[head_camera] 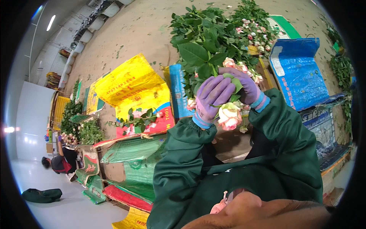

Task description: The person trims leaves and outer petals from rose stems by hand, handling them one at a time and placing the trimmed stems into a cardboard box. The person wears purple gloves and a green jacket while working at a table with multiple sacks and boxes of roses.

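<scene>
Both my hands wear purple gloves with blue cuffs. My left hand point(213, 96) is closed around the stem of a pale pink and cream rose point(229, 116), whose bloom hangs toward me just below the fingers. On the far side, my right hand point(246, 86) curls about the same leafy stem, its fingertips partly hidden by leaves. Large green leaves point(194, 54) spread from the stem beyond my hands. Behind them lies a big heap of leafy rose stems point(206, 25), with more pink and white blooms point(257, 35) at its right side.
A yellow woven sack point(133, 83) stands left of my hands, beside cut stems on a red part point(163, 123). Blue sacking point(300, 74) rises at right; green sacking point(140, 169) lies near my left arm. Another person point(61, 163) works by flowers at far left. Leaves litter the floor point(137, 34).
</scene>
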### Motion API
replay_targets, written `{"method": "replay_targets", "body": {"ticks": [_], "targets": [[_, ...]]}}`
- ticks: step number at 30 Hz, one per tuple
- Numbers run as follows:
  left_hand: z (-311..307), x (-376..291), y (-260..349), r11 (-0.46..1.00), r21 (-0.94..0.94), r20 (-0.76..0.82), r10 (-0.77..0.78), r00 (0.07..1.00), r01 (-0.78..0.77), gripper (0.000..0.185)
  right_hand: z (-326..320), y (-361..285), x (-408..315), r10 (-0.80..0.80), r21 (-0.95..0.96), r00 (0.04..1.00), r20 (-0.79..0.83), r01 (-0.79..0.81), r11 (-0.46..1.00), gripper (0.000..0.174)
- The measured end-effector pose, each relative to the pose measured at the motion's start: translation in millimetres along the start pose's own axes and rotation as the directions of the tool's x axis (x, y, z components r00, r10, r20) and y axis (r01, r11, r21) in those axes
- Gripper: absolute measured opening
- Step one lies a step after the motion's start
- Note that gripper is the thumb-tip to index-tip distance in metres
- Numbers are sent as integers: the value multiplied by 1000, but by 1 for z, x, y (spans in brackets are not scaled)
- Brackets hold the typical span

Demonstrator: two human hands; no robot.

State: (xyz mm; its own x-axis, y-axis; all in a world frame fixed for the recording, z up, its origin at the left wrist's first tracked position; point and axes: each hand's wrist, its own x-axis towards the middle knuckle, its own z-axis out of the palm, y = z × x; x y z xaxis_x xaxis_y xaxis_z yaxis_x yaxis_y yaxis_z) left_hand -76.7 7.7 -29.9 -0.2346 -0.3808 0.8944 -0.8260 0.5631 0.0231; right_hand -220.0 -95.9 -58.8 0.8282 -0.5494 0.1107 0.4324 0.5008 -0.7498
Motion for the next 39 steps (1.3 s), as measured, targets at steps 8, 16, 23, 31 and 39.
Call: {"method": "replay_targets", "body": {"ticks": [8, 16, 23, 31, 39], "targets": [[8, 2, 14, 996, 9, 76, 90, 993, -91, 40, 12, -17, -8, -80, -53, 996, -35, 78, 996, 51], [20, 8, 15, 990, -10, 27, 138, 990, -137, 44, 1, -14, -5, -179, 36, 984, -21, 180, 983, 38], [12, 12, 4, 994, 12, 94, 109, 990, -111, 44, -17, -6, 7, -289, 8, 946, 148, 291, 957, 36], [10, 13, 1, 993, -67, 85, 100, 991, -94, 46, -27, 16, 0, -324, -566, 941, 96, 319, 760, 39], [26, 9, 11, 988, 34, -18, 152, 988, -151, 46, -10, 7, 7, -28, 393, 993, 113, -19, 919, 44]]}}
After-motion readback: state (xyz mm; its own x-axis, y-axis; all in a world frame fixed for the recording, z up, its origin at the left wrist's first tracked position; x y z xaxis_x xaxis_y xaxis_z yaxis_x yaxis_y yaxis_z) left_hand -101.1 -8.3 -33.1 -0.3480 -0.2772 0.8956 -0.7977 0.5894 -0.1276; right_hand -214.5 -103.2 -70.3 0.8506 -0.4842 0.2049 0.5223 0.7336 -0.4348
